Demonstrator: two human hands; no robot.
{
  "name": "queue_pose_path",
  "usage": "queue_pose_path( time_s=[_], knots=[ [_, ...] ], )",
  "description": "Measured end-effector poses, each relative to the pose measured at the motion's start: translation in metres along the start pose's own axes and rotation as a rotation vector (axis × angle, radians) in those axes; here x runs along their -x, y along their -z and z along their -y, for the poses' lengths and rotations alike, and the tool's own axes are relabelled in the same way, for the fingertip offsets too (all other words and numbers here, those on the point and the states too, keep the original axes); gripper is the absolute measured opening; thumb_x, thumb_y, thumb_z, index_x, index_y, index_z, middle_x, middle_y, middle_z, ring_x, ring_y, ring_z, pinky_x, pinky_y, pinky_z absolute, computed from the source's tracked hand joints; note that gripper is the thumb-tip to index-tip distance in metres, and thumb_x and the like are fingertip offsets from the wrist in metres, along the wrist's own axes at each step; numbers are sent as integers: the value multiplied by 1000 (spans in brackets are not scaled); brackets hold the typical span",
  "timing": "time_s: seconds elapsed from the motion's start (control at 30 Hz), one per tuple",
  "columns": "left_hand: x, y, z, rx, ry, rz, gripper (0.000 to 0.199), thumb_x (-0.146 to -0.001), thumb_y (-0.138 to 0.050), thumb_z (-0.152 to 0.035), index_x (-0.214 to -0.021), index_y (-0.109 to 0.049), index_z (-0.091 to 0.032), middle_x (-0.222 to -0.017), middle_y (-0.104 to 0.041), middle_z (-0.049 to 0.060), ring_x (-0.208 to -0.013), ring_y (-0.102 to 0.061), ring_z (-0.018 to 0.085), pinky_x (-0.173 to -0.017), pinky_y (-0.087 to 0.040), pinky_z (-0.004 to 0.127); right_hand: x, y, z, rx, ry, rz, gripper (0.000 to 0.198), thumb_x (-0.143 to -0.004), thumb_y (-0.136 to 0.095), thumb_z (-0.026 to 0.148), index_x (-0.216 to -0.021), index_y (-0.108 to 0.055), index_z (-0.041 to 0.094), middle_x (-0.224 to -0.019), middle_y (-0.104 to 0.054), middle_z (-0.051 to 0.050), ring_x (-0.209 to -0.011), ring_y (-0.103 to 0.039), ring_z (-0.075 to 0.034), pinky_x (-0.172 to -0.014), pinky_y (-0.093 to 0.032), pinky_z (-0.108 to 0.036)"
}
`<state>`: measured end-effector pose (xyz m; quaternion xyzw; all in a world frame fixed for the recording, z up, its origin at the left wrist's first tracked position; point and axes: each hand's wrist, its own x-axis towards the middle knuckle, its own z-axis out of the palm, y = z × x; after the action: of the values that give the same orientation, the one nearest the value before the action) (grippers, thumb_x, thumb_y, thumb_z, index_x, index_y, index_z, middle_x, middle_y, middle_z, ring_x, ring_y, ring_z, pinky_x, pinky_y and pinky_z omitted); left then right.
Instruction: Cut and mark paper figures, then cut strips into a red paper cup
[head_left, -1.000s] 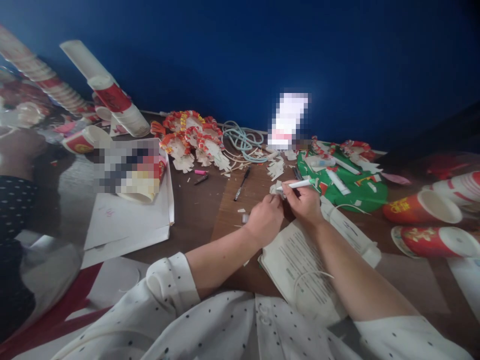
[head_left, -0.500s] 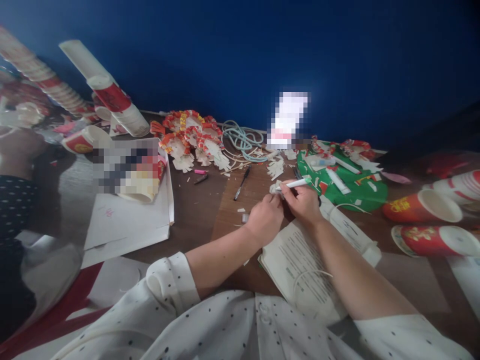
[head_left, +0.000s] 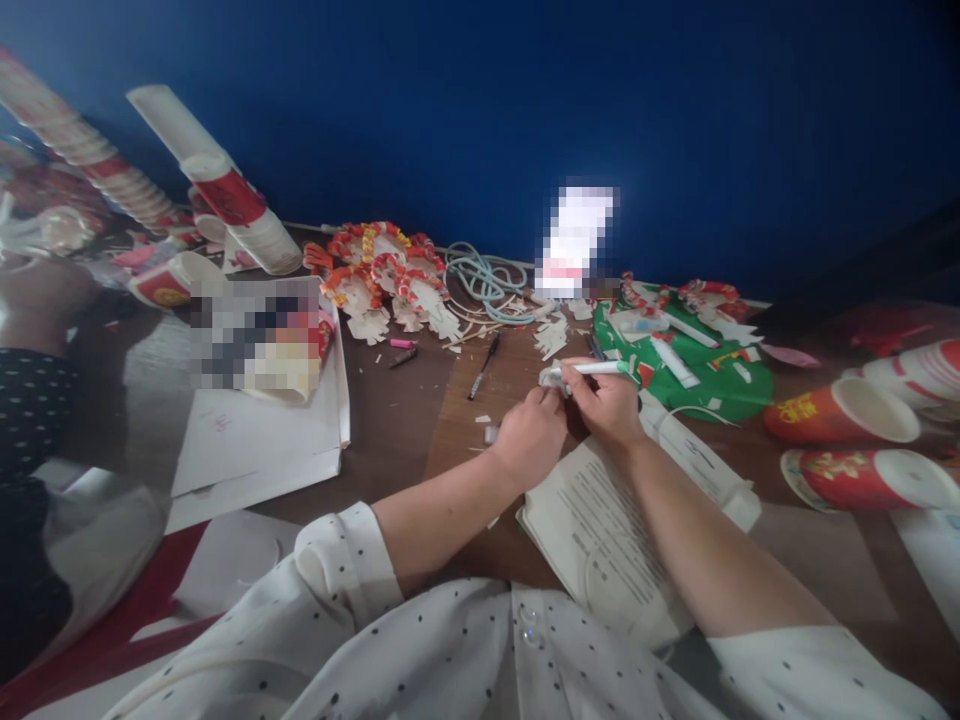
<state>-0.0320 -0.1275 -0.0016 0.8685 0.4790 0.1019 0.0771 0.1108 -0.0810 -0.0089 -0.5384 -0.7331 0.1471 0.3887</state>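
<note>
"How is the pen (head_left: pixel 600 368) lying?"
"Nearly level: the right grip (head_left: pixel 606 407) is holding it, white, its green end pointing right."
"And the scrap (head_left: pixel 549 379)?"
"Small, pale, partly hidden, it's sitting at the left grip (head_left: pixel 534 432)'s fingertips."

A craft worktable, shared with others; what kind of building houses it cannot be told. From the wearer, a dark blue wall (head_left: pixel 450 110) backs the brown tabletop (head_left: pixel 397 425) at twelve o'clock. Stacked paper cups (head_left: pixel 229 195) and a heap of red, orange and white cut pieces (head_left: pixel 390 265) fill eleven. Paper scraps and white tubes (head_left: pixel 675 360) litter a green mat (head_left: pixel 739 393) at one, red cups (head_left: pixel 802 412) sit at two, and another person's dotted sleeve (head_left: pixel 34 415) shows at ten.
</note>
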Motion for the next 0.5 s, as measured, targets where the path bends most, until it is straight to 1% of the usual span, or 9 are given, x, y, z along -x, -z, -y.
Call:
queue_pose_path(
  time_s=[0.2, 0.37, 0.5],
  knots=[
    [0, 3, -1, 2, 4, 14, 31, -90, -40, -15, -115, -56, -7, -119, -56, 15, -113, -48, 22, -87, -49, 29, -2, -2, -2, -10, 5, 10, 29, -91, -50, 40, -89, -71, 20, -91, -74, -6, -81, -69, -19, -74, -52, -29],
    [-1, 5, -2, 20, 14, 22, 32, -90, -38, -14, -115, -56, -7, -119, -56, 15, -113, -48, 22, -88, -49, 29, -2, -3, -2, 13, 13, 11, 26, -90, -52, 38, -93, -71, 20, -90, -74, -5, -80, -69, -19, -74, -52, -29],
    [-1, 4, -1, 22, 18, 16, 32, -90, -39, -14, -116, -56, -7, -119, -56, 15, -114, -48, 22, -87, -49, 29, -2, -3, -1, 30, 22, 25, 26, -90, -52, 37, -93, -71, 19, -93, -74, -6, -85, -69, -19, -78, -52, -29]
  ],
)
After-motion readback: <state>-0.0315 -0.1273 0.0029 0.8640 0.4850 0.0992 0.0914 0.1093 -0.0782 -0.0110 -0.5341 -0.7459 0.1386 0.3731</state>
